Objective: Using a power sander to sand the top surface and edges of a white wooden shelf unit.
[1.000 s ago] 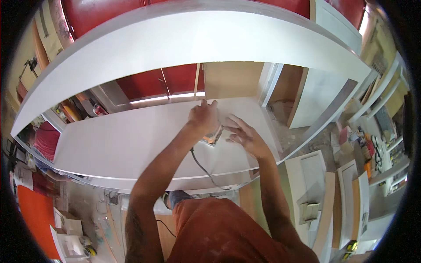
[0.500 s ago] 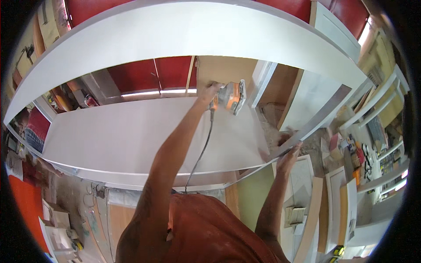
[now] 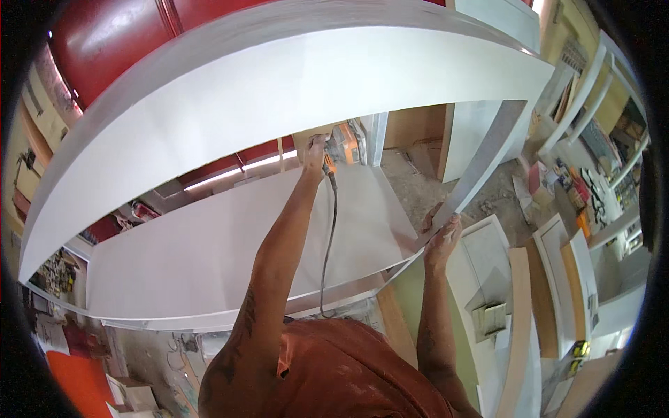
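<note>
My left hand [image 3: 316, 150] is closed around the body of an orange and grey electric sander [image 3: 344, 145]. The tool is tipped on its side, its pad facing right, near the far right end of a white inner panel [image 3: 251, 233]. A dark power cord [image 3: 323, 258] hangs from it over that panel toward my body. My right hand [image 3: 444, 241] grips the narrow end board [image 3: 481, 171] of the large white cabinet frame, with fingers on both sides of its edge. The frame's broad white upper panel [image 3: 293, 76] stretches across beyond both hands.
Red panels [image 3: 111, 49] stand behind the frame. Past its right end are a dusty floor [image 3: 411, 167] and an upright white panel [image 3: 474, 132]. Several boards and door-like panels [image 3: 516, 327] lean at the lower right. Something bright orange [image 3: 80, 383] lies at lower left.
The head view has turned and tilted, so the frame sits at a steeper slant. My left hand still holds the sander near the panel's right end; my right hand still grips the end board.
</note>
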